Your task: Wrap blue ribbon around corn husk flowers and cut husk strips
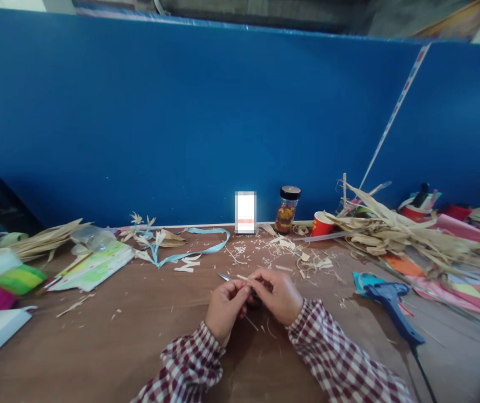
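My left hand (225, 309) and my right hand (278, 293) meet above the brown table (147, 347), fingertips pinched together. Between them is a thin, pale strip of dried husk (243, 277), one end poking out past my right fingertips. A pointed metal blade (224, 276) shows just beyond my left fingers. Something dark (255, 302) sits beneath my right hand; I cannot tell whether it belongs to the blade or is held. Pale shreds lie around both hands. Checked sleeves cover both wrists.
At right, a blue glue gun (395, 310) trails its cord near a heap of dried husks (374, 224). A jar (287, 210) and red paper cup (322, 224) stand at the back. Light-blue ribbon (218, 246) curls behind my hands. A painted sheet (97, 271) lies left.
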`<state>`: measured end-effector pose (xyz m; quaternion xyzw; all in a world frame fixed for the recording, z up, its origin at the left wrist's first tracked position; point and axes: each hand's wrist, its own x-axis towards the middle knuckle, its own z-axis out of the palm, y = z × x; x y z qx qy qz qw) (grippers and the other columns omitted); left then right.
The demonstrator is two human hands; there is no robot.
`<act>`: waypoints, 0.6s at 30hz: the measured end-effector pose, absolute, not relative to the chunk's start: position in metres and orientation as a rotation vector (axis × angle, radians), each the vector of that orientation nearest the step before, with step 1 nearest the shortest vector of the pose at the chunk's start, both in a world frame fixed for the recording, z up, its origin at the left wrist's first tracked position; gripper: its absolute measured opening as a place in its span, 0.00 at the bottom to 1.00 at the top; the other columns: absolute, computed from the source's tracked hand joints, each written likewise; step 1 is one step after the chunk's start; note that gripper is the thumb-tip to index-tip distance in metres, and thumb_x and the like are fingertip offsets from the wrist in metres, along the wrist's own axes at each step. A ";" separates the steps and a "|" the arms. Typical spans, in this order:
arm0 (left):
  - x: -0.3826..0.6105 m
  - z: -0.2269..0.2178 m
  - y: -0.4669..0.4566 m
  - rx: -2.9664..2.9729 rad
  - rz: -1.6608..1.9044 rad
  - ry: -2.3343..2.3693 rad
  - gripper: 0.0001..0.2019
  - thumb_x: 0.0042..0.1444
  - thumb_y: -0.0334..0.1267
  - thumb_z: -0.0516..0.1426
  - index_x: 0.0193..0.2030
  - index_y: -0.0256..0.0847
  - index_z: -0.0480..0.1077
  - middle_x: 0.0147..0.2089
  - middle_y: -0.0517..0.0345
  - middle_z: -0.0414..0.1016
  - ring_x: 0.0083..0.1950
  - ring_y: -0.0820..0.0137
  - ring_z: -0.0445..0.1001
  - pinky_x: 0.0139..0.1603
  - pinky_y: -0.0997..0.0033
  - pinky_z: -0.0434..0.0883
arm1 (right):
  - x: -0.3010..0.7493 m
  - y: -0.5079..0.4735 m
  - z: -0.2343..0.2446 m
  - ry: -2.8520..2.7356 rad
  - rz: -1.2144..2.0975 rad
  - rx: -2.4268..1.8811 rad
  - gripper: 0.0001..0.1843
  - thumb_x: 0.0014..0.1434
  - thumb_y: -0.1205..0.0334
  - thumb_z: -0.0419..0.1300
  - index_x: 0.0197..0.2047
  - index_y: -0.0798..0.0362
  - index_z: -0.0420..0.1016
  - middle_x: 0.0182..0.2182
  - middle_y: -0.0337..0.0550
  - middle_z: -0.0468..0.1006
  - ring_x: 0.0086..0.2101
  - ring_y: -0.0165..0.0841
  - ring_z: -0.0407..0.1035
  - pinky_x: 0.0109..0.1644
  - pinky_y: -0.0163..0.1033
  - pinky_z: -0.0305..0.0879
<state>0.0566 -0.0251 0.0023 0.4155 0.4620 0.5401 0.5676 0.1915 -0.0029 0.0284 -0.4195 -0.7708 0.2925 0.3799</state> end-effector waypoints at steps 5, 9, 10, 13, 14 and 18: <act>0.056 0.001 -0.023 0.974 1.246 1.100 0.12 0.45 0.43 0.60 0.28 0.34 0.69 0.20 0.62 0.68 0.16 0.83 0.59 0.15 0.83 0.56 | 0.193 0.000 0.027 -1.964 0.759 -1.070 0.11 0.59 0.59 0.51 0.32 0.53 0.72 0.25 0.38 0.75 0.26 0.28 0.67 0.30 0.31 0.62; 0.055 0.001 -0.023 1.020 1.251 1.143 0.12 0.45 0.43 0.60 0.26 0.34 0.69 0.19 0.62 0.69 0.16 0.82 0.59 0.16 0.83 0.56 | 0.192 -0.001 0.025 -1.984 0.800 -1.038 0.09 0.58 0.60 0.52 0.34 0.53 0.72 0.28 0.38 0.76 0.29 0.28 0.69 0.33 0.31 0.63; 0.054 0.001 -0.024 1.036 1.251 1.157 0.12 0.45 0.43 0.59 0.25 0.34 0.69 0.19 0.61 0.69 0.16 0.82 0.59 0.16 0.82 0.56 | 0.191 -0.001 0.025 -1.988 0.792 -1.052 0.09 0.58 0.60 0.52 0.34 0.52 0.72 0.28 0.38 0.76 0.29 0.28 0.69 0.33 0.31 0.63; 0.053 0.000 -0.024 1.074 1.233 1.191 0.12 0.45 0.44 0.59 0.25 0.35 0.68 0.18 0.62 0.68 0.15 0.82 0.58 0.15 0.82 0.55 | 0.190 -0.002 0.022 -2.004 0.714 -1.122 0.11 0.59 0.58 0.51 0.35 0.51 0.74 0.29 0.38 0.77 0.29 0.28 0.69 0.32 0.31 0.62; 0.053 0.000 -0.024 1.087 1.227 1.195 0.12 0.46 0.44 0.59 0.25 0.35 0.68 0.18 0.62 0.68 0.15 0.82 0.58 0.15 0.82 0.55 | 0.190 -0.002 0.021 -2.010 0.681 -1.141 0.11 0.59 0.58 0.51 0.35 0.50 0.74 0.29 0.37 0.77 0.29 0.29 0.69 0.32 0.31 0.62; 0.052 0.000 -0.024 1.141 1.206 1.187 0.12 0.47 0.45 0.58 0.26 0.36 0.68 0.17 0.63 0.67 0.14 0.82 0.57 0.14 0.82 0.54 | 0.192 0.002 0.021 -2.049 0.518 -1.240 0.11 0.59 0.59 0.51 0.35 0.48 0.75 0.30 0.37 0.78 0.30 0.29 0.70 0.32 0.31 0.61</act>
